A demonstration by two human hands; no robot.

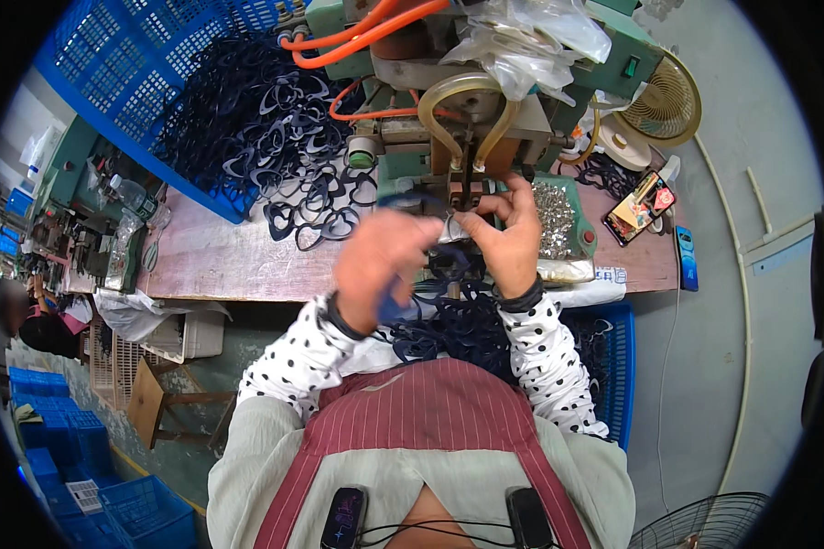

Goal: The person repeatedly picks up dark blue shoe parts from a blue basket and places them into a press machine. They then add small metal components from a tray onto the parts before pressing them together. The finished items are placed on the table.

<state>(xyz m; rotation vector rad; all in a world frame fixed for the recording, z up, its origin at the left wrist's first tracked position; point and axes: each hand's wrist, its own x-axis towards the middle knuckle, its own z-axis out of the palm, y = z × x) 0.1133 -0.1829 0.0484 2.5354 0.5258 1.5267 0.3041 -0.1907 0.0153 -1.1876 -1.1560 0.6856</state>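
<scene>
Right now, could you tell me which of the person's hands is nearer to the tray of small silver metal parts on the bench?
Right. The right hand is just beside the tray of silver parts, at its left edge; the left hand is farther left, blurred.

Bare wooden bench (220, 256) at nine o'clock of the hands lets a hand pass. At twelve the green machine (485, 119) with its hoses (449, 101) blocks the way; at ten lies a heap of dark straps (284, 137), at three a tray of metal bits (556, 220).
</scene>
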